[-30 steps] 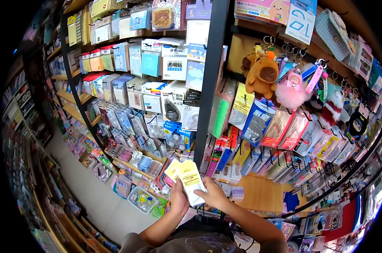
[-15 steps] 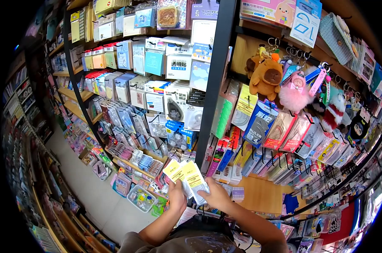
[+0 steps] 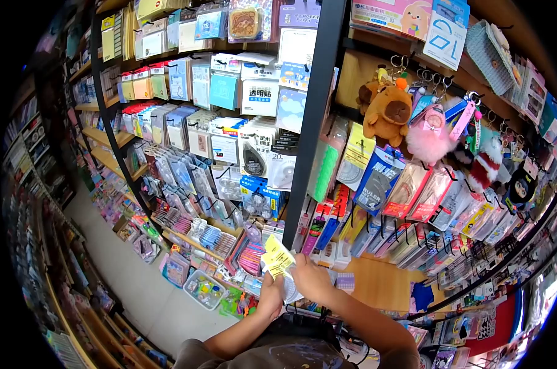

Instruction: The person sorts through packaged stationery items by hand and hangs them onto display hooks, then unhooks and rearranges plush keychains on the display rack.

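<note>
In front of my body I hold a yellow-topped packet (image 3: 279, 257) tilted, with a pale, rounded shape like a protractor in its lower part. My left hand (image 3: 271, 297) is closed on its lower left edge. From the right, my right hand (image 3: 310, 278) grips the upper right side, fingers partly behind it. Whether a second packet lies behind this one is hidden. A similar yellow-topped packet (image 3: 357, 154) hangs on the rack up to the right.
A dark post (image 3: 312, 123) stands between two racks of hanging stationery. Brown plush keyrings (image 3: 387, 114) and a pink fluffy keyring (image 3: 432, 138) hang on the right. Below left, a clear plastic tub (image 3: 204, 289) sits on the floor beside the aisle (image 3: 124, 264).
Two yellow-topped packets were fanned apart; now only one yellow top shows. Both hands have drawn closer together, my left moving right and down and my right shifting up the packet.
</note>
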{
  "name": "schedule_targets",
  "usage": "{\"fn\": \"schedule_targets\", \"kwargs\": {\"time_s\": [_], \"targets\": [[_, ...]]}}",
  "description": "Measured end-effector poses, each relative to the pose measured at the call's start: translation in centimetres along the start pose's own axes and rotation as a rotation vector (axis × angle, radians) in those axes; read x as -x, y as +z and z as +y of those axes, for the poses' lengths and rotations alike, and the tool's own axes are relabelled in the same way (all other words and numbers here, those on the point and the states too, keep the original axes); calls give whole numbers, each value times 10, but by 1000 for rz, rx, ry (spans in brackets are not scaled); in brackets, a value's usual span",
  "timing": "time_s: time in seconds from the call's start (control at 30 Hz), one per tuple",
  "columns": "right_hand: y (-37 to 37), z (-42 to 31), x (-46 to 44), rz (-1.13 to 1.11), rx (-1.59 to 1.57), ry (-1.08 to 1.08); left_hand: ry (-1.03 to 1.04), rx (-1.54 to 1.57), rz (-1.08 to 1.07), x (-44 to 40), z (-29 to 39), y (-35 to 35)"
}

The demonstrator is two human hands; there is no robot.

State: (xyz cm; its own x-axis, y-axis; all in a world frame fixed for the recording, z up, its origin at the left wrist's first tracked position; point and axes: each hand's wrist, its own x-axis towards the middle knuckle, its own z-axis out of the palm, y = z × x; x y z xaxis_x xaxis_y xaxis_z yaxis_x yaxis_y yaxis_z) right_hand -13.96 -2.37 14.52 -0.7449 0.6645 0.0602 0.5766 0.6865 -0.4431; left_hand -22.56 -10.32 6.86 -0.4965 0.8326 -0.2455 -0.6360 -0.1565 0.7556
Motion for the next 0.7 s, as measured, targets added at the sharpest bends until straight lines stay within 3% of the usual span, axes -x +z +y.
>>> {"fn": "schedule_targets", "kwargs": {"time_s": [0.13,0.17,0.27,0.43,0.53,0.7], "targets": [[-9,14,-7,114,-553,54,-69,155,-53,-2,6,2],[0,25,-13,246,-777,-96,-83,150,-53,-2,8,4],[2,19,-13,307,-1264,-169,-102,153,-59,2,19,12],[22,31,-6,247,-1119,-104,-114,147,-78,8,32,28],[16,18,-1,354,-1207,-112,-114,108,-84,8,29,27],[10,14,2,351,-1241,-98,-77,96,-107,9,27,29]]}}
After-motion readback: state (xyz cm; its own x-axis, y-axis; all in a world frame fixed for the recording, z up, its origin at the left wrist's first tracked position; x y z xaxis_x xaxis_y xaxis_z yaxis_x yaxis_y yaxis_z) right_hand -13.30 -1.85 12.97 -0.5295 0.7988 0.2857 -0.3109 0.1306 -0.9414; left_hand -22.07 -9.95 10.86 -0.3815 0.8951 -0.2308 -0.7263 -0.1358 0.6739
